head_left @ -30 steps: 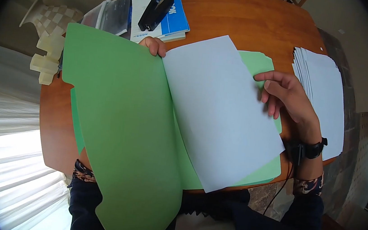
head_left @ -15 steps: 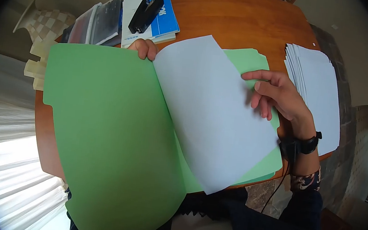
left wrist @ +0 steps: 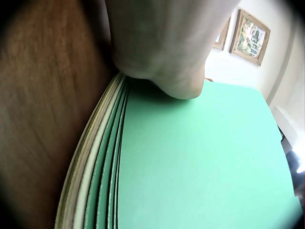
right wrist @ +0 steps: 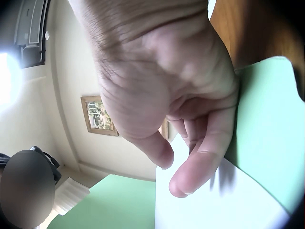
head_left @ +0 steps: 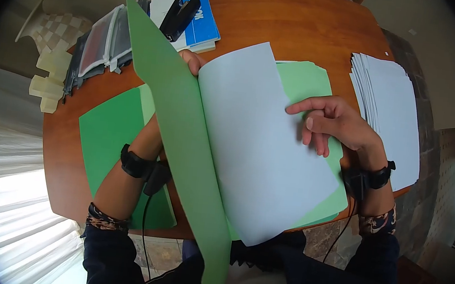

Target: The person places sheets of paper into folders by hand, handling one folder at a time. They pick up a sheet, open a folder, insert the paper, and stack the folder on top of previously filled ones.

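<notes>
Left fingers (head_left: 193,62) are gripping the green file folder (head_left: 182,120), apparently steadying it; half-spread, empty right fingers (head_left: 311,103) are overhanging the white sheet (head_left: 253,162).

There's your right grip (right wrist: 171,90) hanging from top centre, fingers loosely bent over the white sheet (right wrist: 209,210) at bottom centre, contact hard to call! Green folder (right wrist: 269,119) fills the right, a green panel (right wrist: 119,202) lower left, wooden desk (right wrist: 252,26) upper right, framed picture (right wrist: 98,114) left of centre.
</notes>
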`<state>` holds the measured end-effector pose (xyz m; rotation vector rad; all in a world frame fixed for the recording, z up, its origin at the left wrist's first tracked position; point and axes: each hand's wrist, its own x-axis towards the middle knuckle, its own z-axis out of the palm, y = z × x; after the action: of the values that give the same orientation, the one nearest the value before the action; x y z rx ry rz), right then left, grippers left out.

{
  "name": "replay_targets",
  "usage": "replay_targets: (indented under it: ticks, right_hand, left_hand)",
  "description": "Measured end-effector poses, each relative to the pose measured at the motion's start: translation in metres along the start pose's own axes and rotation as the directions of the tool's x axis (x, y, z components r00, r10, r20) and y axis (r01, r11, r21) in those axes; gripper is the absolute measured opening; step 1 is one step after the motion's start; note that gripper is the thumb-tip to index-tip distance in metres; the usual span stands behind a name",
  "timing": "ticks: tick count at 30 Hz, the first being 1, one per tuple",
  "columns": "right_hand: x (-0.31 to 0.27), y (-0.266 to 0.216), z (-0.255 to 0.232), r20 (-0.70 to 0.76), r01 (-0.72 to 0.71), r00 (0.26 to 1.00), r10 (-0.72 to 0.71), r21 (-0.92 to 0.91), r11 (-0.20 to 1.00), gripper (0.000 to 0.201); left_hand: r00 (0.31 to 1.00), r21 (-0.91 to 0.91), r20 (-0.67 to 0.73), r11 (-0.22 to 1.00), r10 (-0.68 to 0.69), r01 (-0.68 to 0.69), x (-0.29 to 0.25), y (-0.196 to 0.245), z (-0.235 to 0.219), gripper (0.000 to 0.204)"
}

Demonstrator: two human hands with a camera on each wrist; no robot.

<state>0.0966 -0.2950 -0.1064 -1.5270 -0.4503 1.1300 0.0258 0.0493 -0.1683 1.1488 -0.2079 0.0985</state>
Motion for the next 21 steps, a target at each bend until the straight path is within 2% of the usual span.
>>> replay_targets:
  ticks: [3, 6, 8, 9, 11, 14, 17, 21]
  right_hand:
    - [0.000, 0.000, 0.000, 0.022, 0.003, 1.000, -0.002, -0.026, 1.000, 0.033]
    - [0.001, 0.002, 0.000, 0.023, 0.048, 0.999, -0.048, -0.002, 0.999, 0.037]
    - [0.003, 0.002, 0.002, -0.055, 0.112, 0.993, -0.108, 0.090, 0.990, 0.046]
    - [0.003, 0.002, 0.003, -0.055, 0.112, 0.993, -0.107, 0.090, 0.990, 0.046]
    - [0.005, 0.004, 0.003, -0.159, 0.120, 0.983, -0.094, 0.163, 0.979, 0.050]
    - [0.006, 0.006, 0.002, -0.196, 0.140, 0.975, -0.101, 0.195, 0.971, 0.050]
    - [0.006, 0.008, -0.003, -0.156, 0.117, 0.984, -0.085, 0.205, 0.972, 0.050]
    - [0.005, 0.004, -0.007, -0.096, 0.095, 0.993, -0.073, 0.257, 0.962, 0.055]
  left_hand:
    - [0.995, -0.101, 0.028, 0.990, -0.100, 0.102, -0.002, 0.011, -0.007, 0.024]
    - [0.989, -0.121, 0.068, 0.983, -0.133, 0.141, 0.002, 0.011, -0.017, 0.025]
    - [0.985, -0.112, 0.104, 0.982, -0.139, 0.150, 0.005, 0.007, -0.022, 0.027]
    - [0.983, -0.110, 0.118, 0.982, -0.141, 0.155, 0.006, 0.005, -0.026, 0.028]
    - [0.978, -0.101, 0.148, 0.981, -0.149, 0.165, 0.010, 0.001, -0.031, 0.030]
    - [0.967, -0.112, 0.196, 0.976, -0.165, 0.189, 0.013, -0.002, -0.036, 0.034]
    - [0.930, -0.150, 0.279, 0.945, -0.241, 0.290, 0.016, 0.006, -0.041, 0.040]
    - [0.933, -0.140, 0.285, 0.954, -0.218, 0.266, 0.017, 0.004, -0.037, 0.039]
